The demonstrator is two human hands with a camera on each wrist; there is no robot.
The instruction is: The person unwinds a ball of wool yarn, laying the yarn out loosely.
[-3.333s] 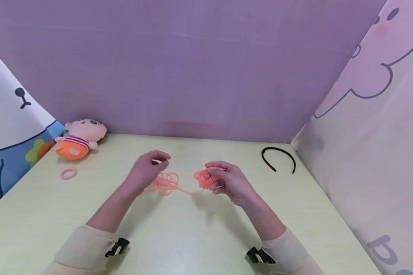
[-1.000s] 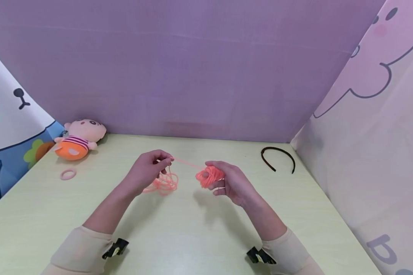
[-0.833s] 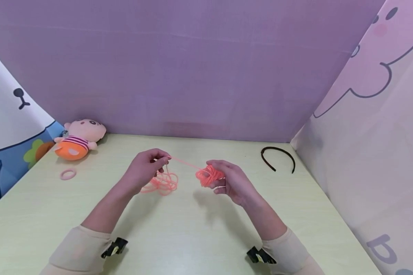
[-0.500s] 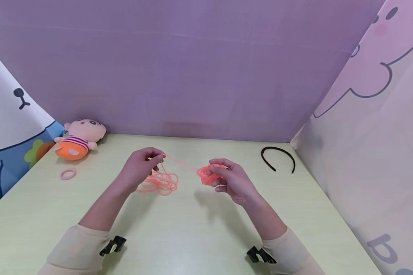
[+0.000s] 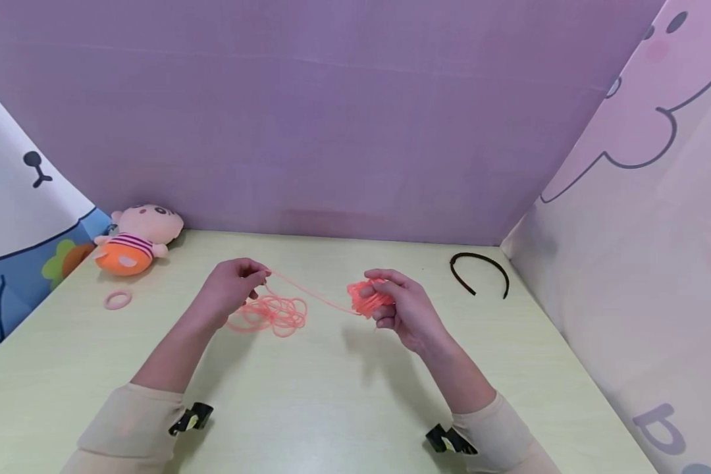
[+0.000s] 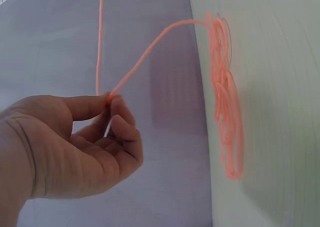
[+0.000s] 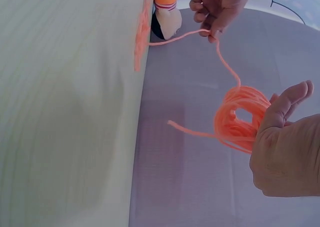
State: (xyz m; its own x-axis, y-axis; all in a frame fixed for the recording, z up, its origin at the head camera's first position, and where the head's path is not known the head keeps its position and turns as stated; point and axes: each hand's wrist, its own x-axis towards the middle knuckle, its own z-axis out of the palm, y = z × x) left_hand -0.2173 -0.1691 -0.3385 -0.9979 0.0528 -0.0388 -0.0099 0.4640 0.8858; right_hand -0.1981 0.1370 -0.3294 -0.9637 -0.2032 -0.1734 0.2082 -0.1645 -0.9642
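Between thumb and fingertips, my left hand [image 5: 232,288] pinches a strand of coral yarn [image 6: 145,54]. From that pinch one length runs down to a loose tangle of yarn [image 5: 275,315] on the table, and another crosses to the wound bundle. My right hand [image 5: 411,309] grips this bundle of yarn [image 7: 240,107], held above the table with its loops round an open middle. A short free end of yarn [image 7: 187,130] sticks out of the bundle in the right wrist view. The strand between the hands sags slightly.
A plush doll [image 5: 136,240] in orange lies at the table's back left, with a pink ring [image 5: 118,300] in front of it. A dark headband [image 5: 480,257] lies at the back right. A purple panel [image 5: 343,131] closes off the back of the table [image 5: 320,408].
My left hand has taken hold of the strand and drawn left, away from the bundle. My right hand has shifted slightly right and up, turning the bundle.
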